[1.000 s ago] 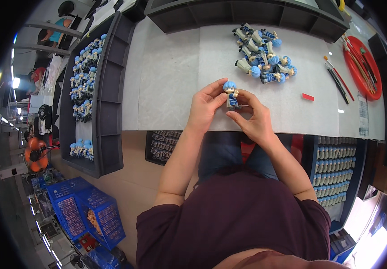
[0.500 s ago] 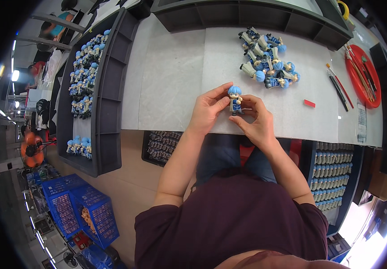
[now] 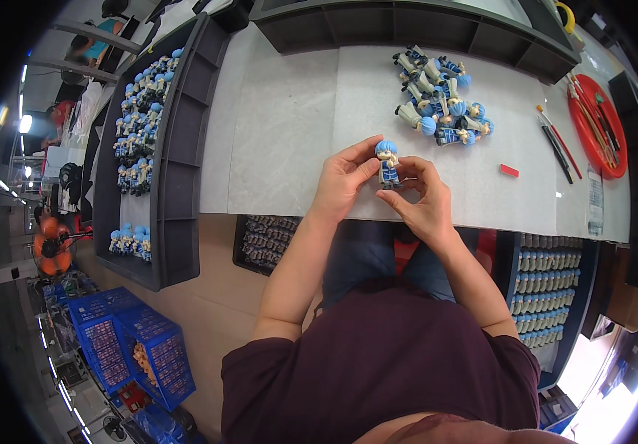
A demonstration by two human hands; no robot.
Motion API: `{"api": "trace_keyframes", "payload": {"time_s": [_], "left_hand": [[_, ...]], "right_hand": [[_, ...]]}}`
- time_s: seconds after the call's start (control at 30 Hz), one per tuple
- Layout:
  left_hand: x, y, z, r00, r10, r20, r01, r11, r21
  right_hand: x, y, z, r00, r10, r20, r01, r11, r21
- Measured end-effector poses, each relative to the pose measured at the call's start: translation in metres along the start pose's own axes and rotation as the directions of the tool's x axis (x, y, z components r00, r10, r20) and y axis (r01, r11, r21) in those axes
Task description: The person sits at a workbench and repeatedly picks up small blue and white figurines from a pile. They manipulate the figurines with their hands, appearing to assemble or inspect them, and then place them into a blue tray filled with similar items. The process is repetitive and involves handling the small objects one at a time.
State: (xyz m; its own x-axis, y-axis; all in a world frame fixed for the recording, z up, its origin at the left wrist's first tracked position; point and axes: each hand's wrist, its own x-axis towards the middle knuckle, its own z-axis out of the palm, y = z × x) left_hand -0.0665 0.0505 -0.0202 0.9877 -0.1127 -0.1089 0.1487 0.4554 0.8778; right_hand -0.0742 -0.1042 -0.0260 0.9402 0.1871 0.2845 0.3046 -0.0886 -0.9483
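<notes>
Between my two hands, just above the table's near edge, a small figurine [image 3: 387, 167] with blue hair and a cream and blue outfit stands upright, its front toward me. My left hand [image 3: 348, 177] grips its left side with thumb and fingers. At its right side, my right hand [image 3: 424, 197] has the fingers curled behind and the thumb near its base. Farther off on the table, a loose heap of similar figurines [image 3: 444, 100] lies on its sides.
A grey crate [image 3: 174, 159] with several figurines stands at the left; another grey crate [image 3: 407, 26] sits at the back. To the right are brushes [image 3: 555, 152], a small red block [image 3: 509, 171] and a red tray [image 3: 618, 159]. Rows of figurines [image 3: 548, 300] fill a low bin at right.
The figurine has turned slightly between my fingers, showing more of its front. My hands stay in nearly the same place.
</notes>
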Motion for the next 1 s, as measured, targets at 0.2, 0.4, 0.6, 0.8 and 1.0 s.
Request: {"api": "trace_keyframes", "payload": {"time_s": [0.2,0.4,0.6,0.8,1.0], "left_hand": [[-0.0019,0.0027,0.0009,0.996,0.015,0.088,-0.022,0.997,0.075],[-0.0017,0.0029,0.0027,0.995,0.017,0.097,-0.026,0.995,0.093],[-0.0016,0.0012,0.0010,0.998,-0.007,0.062,0.004,0.999,0.053],[0.0004,0.0003,0.0010,1.000,-0.009,0.019,0.010,1.000,-0.005],[0.0002,-0.0010,0.0003,1.000,0.005,-0.026,-0.005,1.000,-0.013]], "right_hand": [[-0.0013,-0.0006,-0.0026,0.999,0.036,0.016,-0.036,0.999,-0.016],[-0.0008,-0.0018,-0.0017,0.999,0.038,-0.038,-0.038,0.999,-0.004],[-0.0010,-0.0013,-0.0016,0.999,0.008,-0.045,-0.008,1.000,-0.001],[-0.0008,0.0029,0.0003,0.998,-0.013,-0.058,0.017,0.997,0.073],[-0.0018,0.0018,-0.0033,0.998,0.032,0.057,-0.037,0.996,0.079]]}}
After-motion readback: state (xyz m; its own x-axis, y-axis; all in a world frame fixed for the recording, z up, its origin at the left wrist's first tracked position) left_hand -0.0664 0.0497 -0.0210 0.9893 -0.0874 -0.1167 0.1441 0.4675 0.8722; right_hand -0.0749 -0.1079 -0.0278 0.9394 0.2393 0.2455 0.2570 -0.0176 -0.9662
